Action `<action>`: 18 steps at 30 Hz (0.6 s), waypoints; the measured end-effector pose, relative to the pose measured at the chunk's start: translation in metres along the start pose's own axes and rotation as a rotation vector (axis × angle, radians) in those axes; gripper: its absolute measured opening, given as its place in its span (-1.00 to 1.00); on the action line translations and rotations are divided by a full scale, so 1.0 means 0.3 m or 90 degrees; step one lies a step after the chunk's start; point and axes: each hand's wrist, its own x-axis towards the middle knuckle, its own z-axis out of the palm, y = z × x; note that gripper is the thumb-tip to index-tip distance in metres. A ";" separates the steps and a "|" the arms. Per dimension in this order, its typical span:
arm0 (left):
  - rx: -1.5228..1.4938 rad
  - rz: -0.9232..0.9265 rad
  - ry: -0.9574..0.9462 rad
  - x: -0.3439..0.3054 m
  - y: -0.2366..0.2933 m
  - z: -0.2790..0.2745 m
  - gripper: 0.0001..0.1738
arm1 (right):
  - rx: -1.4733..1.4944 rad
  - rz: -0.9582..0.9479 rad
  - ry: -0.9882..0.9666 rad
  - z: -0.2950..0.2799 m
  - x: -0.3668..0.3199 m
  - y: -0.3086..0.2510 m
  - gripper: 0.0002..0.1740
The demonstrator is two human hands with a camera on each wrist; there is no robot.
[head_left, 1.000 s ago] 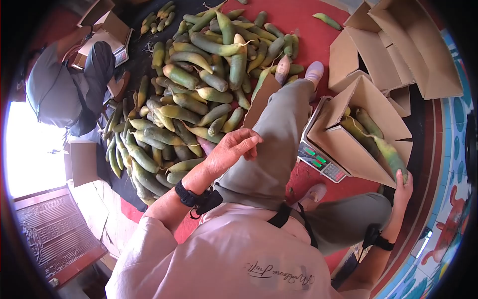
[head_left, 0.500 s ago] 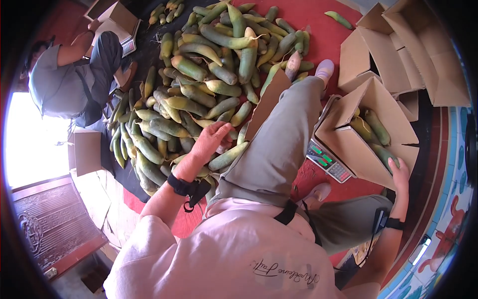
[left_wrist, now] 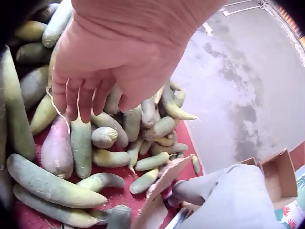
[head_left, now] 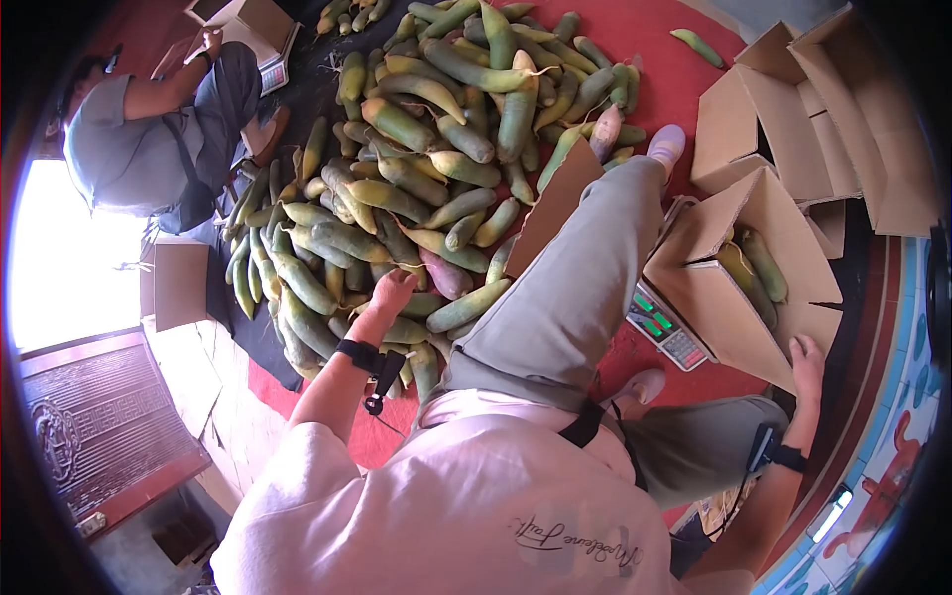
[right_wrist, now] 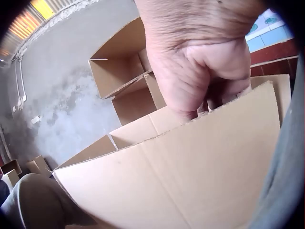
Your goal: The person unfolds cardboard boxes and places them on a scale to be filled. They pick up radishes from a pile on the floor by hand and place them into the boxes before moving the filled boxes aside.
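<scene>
My left hand (head_left: 395, 288) hangs over the near edge of a pile of green radishes (head_left: 342, 238). In the left wrist view its fingers (left_wrist: 86, 98) point down loosely, close above a pinkish radish (left_wrist: 57, 150) and a green radish (left_wrist: 82, 148). My right hand (head_left: 807, 365) reaches over the near side of an open cardboard box (right_wrist: 162, 176). Its fingertips are hidden behind the cardboard, so I cannot tell what they hold. Long green radishes (head_left: 762, 266) lie inside the box, which stands on a digital scale (head_left: 666, 332).
More open cardboard boxes (head_left: 793, 129) stand beyond the scale. A cardboard flap (head_left: 555, 203) leans beside my leg at the pile. Another person (head_left: 149, 129) sits at the left near a box on a scale. A lone radish (head_left: 697, 48) lies on the red cloth.
My right hand has lowered a radish into the box, and that radish is now out of sight behind the cardboard. My left hand has moved left, from above my leg to the pile.
</scene>
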 end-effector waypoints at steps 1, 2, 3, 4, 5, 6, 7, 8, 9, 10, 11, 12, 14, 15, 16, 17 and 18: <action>0.123 0.024 0.042 0.005 -0.023 -0.006 -0.61 | 0.044 0.042 0.026 -0.028 -0.035 -0.026 -0.65; 0.245 0.049 0.084 0.011 -0.047 -0.011 -0.58 | 0.087 0.083 0.052 -0.048 -0.062 -0.040 -0.67; 0.245 0.049 0.083 0.019 -0.077 -0.016 -0.58 | 0.085 0.084 0.052 -0.056 -0.086 -0.033 -0.67; 0.260 0.051 0.088 0.028 -0.113 -0.020 -0.57 | 0.087 0.035 0.125 -0.062 -0.114 -0.021 -0.69; 0.276 0.054 0.094 0.025 -0.129 -0.023 -0.55 | 0.089 -0.014 0.199 -0.071 -0.145 -0.016 -0.71; 0.275 0.054 0.094 0.023 -0.146 -0.026 -0.55 | 0.044 -0.010 0.212 -0.080 -0.177 -0.011 -0.71; 0.368 0.043 0.108 0.014 -0.148 -0.031 -0.55 | 0.044 -0.011 0.212 -0.081 -0.206 -0.010 -0.71; 0.463 0.033 0.122 0.005 -0.149 -0.036 -0.56 | 0.001 -0.038 0.252 -0.081 -0.234 -0.009 -0.73; 0.463 0.032 0.122 -0.010 -0.149 -0.043 -0.56 | -0.042 -0.064 0.290 -0.080 -0.259 -0.009 -0.74; 0.484 0.018 0.118 -0.035 -0.136 -0.052 -0.53 | -0.042 -0.063 0.290 -0.075 -0.281 -0.010 -0.74; 0.506 0.003 0.115 -0.052 -0.132 -0.056 -0.49 | -0.042 -0.062 0.299 -0.067 -0.301 -0.013 -0.74; 0.506 0.004 0.115 -0.056 -0.149 -0.059 -0.49 | -0.041 -0.061 0.309 -0.058 -0.319 -0.014 -0.74; 0.556 -0.061 0.084 -0.060 -0.189 -0.067 -0.33 | -0.016 -0.037 0.298 -0.027 -0.346 -0.015 -0.74; 0.556 -0.060 0.085 -0.073 -0.206 -0.068 -0.33 | 0.008 -0.013 0.285 -0.018 -0.354 -0.017 -0.74; 0.560 -0.086 0.068 -0.092 -0.219 -0.069 -0.24 | 0.031 0.012 0.267 -0.021 -0.356 -0.022 -0.73; 0.562 -0.111 0.052 -0.103 -0.225 -0.071 -0.15 | 0.033 0.011 0.270 -0.017 -0.353 -0.020 -0.73; 0.564 -0.124 0.027 -0.112 -0.223 -0.075 -0.02 | 0.031 0.002 0.284 -0.014 -0.352 -0.013 -0.73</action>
